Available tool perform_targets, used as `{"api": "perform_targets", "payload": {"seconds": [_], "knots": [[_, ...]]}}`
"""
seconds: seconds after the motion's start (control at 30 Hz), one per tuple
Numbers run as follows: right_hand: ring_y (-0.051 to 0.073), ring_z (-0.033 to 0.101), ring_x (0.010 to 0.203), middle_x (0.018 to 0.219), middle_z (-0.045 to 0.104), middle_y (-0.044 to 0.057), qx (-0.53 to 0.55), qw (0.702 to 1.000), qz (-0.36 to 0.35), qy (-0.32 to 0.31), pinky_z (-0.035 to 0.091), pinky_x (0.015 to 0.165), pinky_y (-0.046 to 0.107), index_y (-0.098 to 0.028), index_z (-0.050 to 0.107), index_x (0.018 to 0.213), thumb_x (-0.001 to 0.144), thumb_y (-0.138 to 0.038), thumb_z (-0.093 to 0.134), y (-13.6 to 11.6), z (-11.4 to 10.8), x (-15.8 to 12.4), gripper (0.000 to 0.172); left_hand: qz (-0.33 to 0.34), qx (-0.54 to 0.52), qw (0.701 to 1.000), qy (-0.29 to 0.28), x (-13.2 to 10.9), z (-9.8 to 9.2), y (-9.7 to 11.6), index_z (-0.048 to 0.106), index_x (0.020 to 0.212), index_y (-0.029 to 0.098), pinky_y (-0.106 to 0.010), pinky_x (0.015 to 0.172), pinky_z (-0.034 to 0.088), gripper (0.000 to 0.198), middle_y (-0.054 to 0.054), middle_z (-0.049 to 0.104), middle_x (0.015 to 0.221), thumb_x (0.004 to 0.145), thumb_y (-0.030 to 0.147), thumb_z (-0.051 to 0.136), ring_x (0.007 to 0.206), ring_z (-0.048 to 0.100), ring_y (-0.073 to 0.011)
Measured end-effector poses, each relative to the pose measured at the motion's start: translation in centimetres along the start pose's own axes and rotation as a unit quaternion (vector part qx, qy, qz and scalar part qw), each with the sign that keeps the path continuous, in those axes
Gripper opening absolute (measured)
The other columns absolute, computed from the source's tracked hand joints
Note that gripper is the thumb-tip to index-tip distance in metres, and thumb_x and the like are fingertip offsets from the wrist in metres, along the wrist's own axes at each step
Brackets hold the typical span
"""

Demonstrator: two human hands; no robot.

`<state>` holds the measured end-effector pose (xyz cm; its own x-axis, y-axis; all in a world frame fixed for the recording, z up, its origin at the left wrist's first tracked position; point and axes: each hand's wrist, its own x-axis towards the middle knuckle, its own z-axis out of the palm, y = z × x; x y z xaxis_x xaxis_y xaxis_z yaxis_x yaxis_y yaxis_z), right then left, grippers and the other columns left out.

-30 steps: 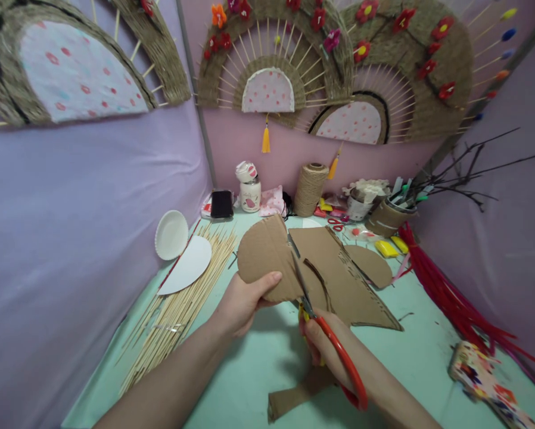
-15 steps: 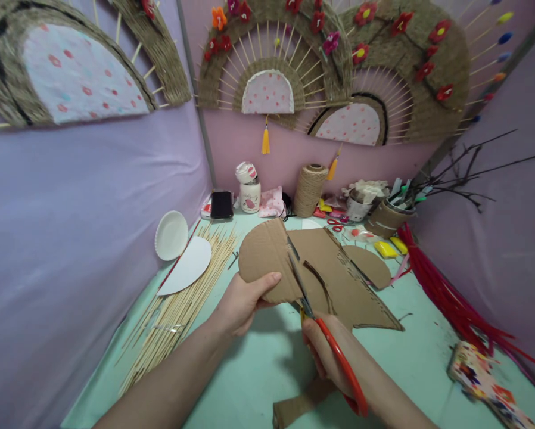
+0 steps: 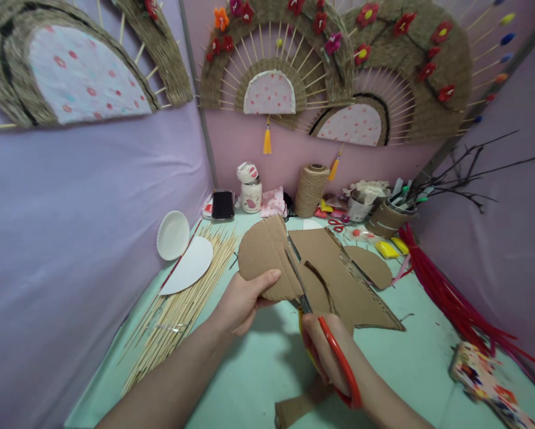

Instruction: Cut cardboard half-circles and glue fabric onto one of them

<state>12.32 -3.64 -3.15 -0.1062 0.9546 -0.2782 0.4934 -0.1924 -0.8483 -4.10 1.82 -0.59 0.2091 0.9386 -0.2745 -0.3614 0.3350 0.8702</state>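
My left hand point(image 3: 243, 301) grips the rounded left part of a brown cardboard sheet point(image 3: 267, 256), thumb on top, holding it above the table. My right hand point(image 3: 327, 351) is closed around red-handled scissors point(image 3: 334, 354), whose blades point(image 3: 294, 268) sit in a cut running up the middle of the cardboard. The larger right part of the sheet point(image 3: 352, 286) rests on the mint-green table point(image 3: 258, 369). A cut-off cardboard strip point(image 3: 296, 408) lies under my right wrist.
A bundle of bamboo skewers point(image 3: 182, 304), a white half-disc point(image 3: 189, 265) and a paper plate point(image 3: 173, 234) lie at left. A twine spool point(image 3: 310, 189), jars, clay pieces and a tool cup point(image 3: 386, 217) line the back. Red pipe cleaners point(image 3: 446, 295) run along the right.
The scissor blades have advanced slightly up the cut and my right hand has shifted a little forward. My left hand keeps the same hold on the cardboard.
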Motion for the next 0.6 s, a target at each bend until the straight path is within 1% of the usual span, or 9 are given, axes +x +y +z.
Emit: {"api": "perform_targets", "payload": {"seconds": [0.1,0.17,0.2,0.3,0.37,0.47,0.6], "knots": [[0.012,0.042,0.040,0.042,0.040,-0.003,-0.009,1.000,0.009,0.005,0.028,0.042,0.024,-0.023,0.041,0.056,0.087,-0.054,0.039,0.2,0.1,0.2,0.044,-0.006,-0.009,1.000,0.012,0.4,-0.6,0.5,0.064,0.113,0.017,-0.028,0.070,0.057,0.049,-0.010,0.070,0.109,0.069,0.033,0.078,0.095,0.066,-0.0220],[0.012,0.042,0.040,0.041,0.039,-0.003,-0.019,1.000,0.012,0.000,0.028,0.042,0.024,-0.023,0.041,0.056,0.087,-0.054,0.039,0.4,0.2,0.2,0.044,0.002,-0.018,1.000,0.021,0.8,-1.2,1.0,0.066,0.109,0.015,-0.025,0.065,0.055,0.046,-0.011,0.071,0.107,0.071,0.037,0.076,0.092,0.067,-0.0212],[0.012,0.041,0.040,0.041,0.039,-0.003,-0.023,1.000,0.013,-0.002,0.027,0.042,0.024,-0.023,0.041,0.056,0.087,-0.054,0.038,0.5,0.3,0.2,0.044,0.010,-0.021,0.999,0.024,0.9,-1.4,1.2,0.066,0.109,0.015,-0.024,0.065,0.054,0.046,-0.011,0.072,0.106,0.071,0.038,0.076,0.091,0.067,-0.0212],[0.013,0.042,0.041,0.042,0.039,-0.003,-0.029,1.000,-0.001,-0.004,0.028,0.042,0.024,-0.023,0.042,0.058,0.088,-0.057,0.035,0.6,0.5,-0.1,0.046,0.038,-0.020,0.999,0.029,1.2,-1.9,1.6,0.065,0.111,0.014,-0.027,0.073,0.054,0.051,-0.011,0.072,0.105,0.067,0.034,0.080,0.093,0.067,-0.0225],[0.013,0.042,0.041,0.042,0.041,-0.003,-0.031,0.999,-0.018,-0.005,0.028,0.043,0.024,-0.022,0.044,0.060,0.088,-0.060,0.033,0.6,0.4,-0.3,0.048,0.043,-0.009,0.999,0.028,1.2,-1.9,1.5,0.066,0.109,0.013,-0.030,0.078,0.054,0.052,-0.012,0.073,0.104,0.064,0.033,0.082,0.094,0.067,-0.0241],[0.012,0.042,0.042,0.044,0.044,-0.003,-0.032,0.998,-0.040,-0.023,0.029,0.043,0.024,-0.021,0.046,0.064,0.087,-0.067,0.030,0.6,0.2,-0.3,0.054,0.038,0.010,0.999,0.027,1.1,-1.8,1.3,0.068,0.105,0.012,-0.032,0.078,0.054,0.050,-0.013,0.073,0.103,0.063,0.035,0.083,0.094,0.067,-0.0252],[0.011,0.042,0.042,0.046,0.045,-0.002,-0.022,0.997,-0.061,-0.050,0.030,0.043,0.023,-0.020,0.047,0.067,0.086,-0.073,0.025,0.9,-0.3,0.0,0.060,0.035,0.022,0.999,0.031,1.0,-1.8,1.2,0.068,0.103,0.012,-0.030,0.075,0.054,0.047,-0.012,0.073,0.101,0.065,0.035,0.081,0.092,0.067,-0.0238]]}}
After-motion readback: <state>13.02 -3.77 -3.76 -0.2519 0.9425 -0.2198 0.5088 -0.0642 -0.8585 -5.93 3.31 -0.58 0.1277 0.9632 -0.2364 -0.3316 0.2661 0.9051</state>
